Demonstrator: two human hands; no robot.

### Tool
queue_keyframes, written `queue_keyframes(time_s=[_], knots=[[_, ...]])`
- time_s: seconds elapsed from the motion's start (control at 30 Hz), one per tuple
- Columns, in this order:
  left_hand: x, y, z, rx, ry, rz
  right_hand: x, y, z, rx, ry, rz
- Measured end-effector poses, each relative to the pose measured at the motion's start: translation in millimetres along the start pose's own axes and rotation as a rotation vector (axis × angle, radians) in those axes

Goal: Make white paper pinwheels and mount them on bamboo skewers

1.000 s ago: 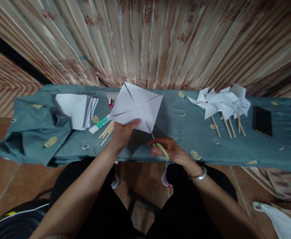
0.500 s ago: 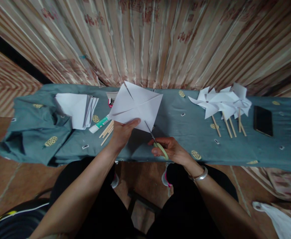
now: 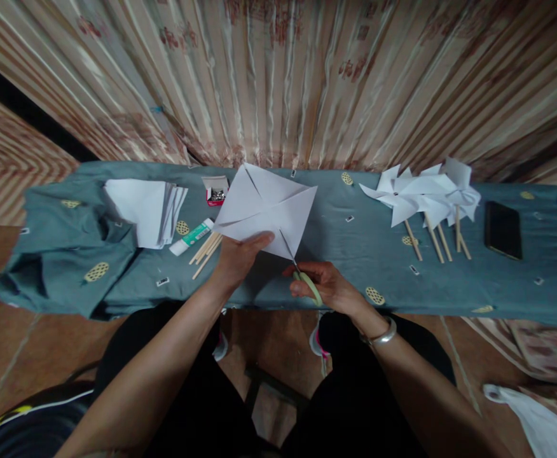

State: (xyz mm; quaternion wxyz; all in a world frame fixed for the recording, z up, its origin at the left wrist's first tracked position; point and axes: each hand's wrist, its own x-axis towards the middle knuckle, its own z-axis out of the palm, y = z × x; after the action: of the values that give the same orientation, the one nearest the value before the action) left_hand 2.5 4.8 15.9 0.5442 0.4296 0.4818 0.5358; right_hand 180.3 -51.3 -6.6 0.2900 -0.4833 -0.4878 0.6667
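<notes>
A white square sheet of paper point(image 3: 269, 207), slit inward from its corners, is held over the table by my left hand point(image 3: 241, 257). My left thumb lies on top of its near edge, the other fingers hidden underneath. My right hand point(image 3: 323, 283) is closed round the handles of green-handled scissors point(image 3: 311, 286). The scissor blades reach the paper's near corner, where a slit runs toward the middle. Left of the paper lie a glue stick point(image 3: 191, 237), several thin wooden sticks point(image 3: 206, 254) and a small red-and-white box point(image 3: 215, 191) with shiny metal bits inside.
A stack of white paper point(image 3: 142, 210) rests on the left of the cloth-covered table point(image 3: 350, 248). Several white paper pinwheels point(image 3: 424, 194) on sticks lie at the right, beside a dark phone point(image 3: 503, 230). A pleated curtain point(image 3: 278, 83) hangs behind the table.
My left hand and the paper have shifted slightly right and nearer to me, uncovering more of the small box. The scissors have stayed almost in place at the near corner.
</notes>
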Motion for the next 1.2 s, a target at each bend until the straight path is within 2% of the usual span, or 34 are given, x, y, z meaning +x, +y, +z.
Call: queue_keyframes(time_s=[0.4, 0.67, 0.83, 1.2], knots=[[5.3, -9.4, -4.5, -0.048, -0.021, 0.028, 2.4, -4.7, 4.3, 0.093, 0.06, 0.096], [-2.9, -2.4, 2.0, 0.043, -0.013, 0.002, 2.0, 1.4, 3.2, 0.049, 0.073, 0.034], [-4.6, 0.1, 3.4, 0.047, -0.021, 0.019, 2.4, -0.2, 4.2, 0.053, 0.097, 0.061], [-6.8, -8.4, 2.1, 0.059, -0.048, -0.022, 3.0, -2.7, 4.8, 0.072, 0.083, 0.007]])
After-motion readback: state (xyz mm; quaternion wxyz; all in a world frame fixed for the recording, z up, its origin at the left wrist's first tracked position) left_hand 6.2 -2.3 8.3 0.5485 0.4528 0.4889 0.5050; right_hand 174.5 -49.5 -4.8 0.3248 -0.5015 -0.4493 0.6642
